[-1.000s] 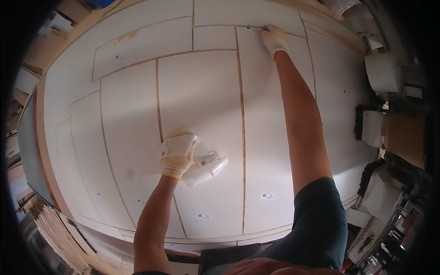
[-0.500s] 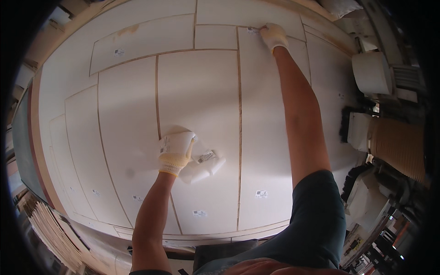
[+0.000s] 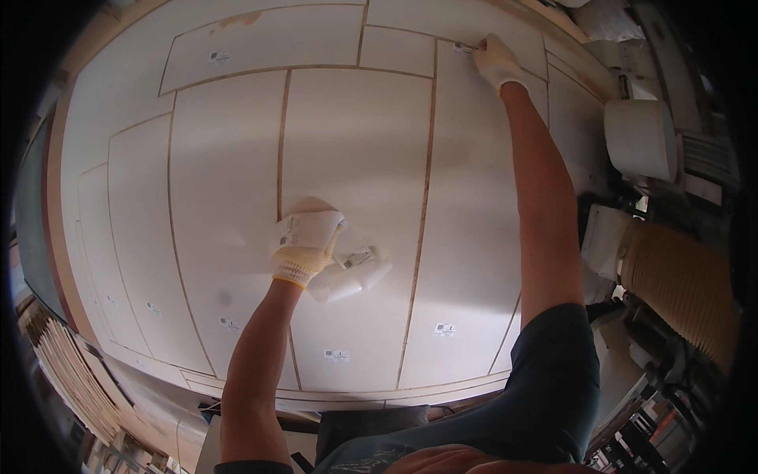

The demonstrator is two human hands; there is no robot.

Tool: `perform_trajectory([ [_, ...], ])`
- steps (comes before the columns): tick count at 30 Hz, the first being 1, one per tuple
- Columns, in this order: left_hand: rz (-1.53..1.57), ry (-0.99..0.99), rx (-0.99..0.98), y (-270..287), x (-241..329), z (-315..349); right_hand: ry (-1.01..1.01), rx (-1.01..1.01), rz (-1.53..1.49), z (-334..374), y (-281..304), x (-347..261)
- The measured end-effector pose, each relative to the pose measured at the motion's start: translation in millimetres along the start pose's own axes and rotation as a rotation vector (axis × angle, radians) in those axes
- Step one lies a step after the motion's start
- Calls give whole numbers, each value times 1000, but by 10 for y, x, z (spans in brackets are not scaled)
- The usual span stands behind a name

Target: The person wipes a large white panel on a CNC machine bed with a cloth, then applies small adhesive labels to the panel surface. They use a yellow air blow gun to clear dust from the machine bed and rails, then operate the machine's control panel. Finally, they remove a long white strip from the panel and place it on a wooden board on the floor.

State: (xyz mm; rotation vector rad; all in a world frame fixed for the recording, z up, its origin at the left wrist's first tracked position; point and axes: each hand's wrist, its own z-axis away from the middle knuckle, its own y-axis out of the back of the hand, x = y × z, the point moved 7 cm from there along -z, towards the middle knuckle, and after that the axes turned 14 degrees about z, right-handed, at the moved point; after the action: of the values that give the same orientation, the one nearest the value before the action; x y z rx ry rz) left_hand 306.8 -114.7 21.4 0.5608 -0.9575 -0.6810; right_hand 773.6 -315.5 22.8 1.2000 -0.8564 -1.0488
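At the far left, a stack of thin boards (image 3: pixel 67 371) leans beside the bench (image 3: pixel 237 158), whose white sheet is cut into panels by thin brown grooves. Near the middle, the gloved left hand (image 3: pixel 306 241) rests palm down, fingers curled over a roll of white labels (image 3: pixel 351 272) lying on the sheet. Far right, the gloved right hand (image 3: pixel 496 62) seems to pinch a small label (image 3: pixel 464 48) at a panel corner, though its fingertips are too small to read.
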Motion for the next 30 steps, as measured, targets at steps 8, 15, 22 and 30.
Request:
perform_trajectory([
  [8,54,-81,-1,-174,-186,-78,42,66,147,12,242,-233],
  [15,50,184,-87,-511,-583,7,107,346,-36,995,1422,-916],
  [22,-205,-238,456,30,-72,-28,457,877,-191,3816,1780,-1731],
  [30,-86,-323,354,267,208,-191,102,457,-33,7053,1980,-1138],
])
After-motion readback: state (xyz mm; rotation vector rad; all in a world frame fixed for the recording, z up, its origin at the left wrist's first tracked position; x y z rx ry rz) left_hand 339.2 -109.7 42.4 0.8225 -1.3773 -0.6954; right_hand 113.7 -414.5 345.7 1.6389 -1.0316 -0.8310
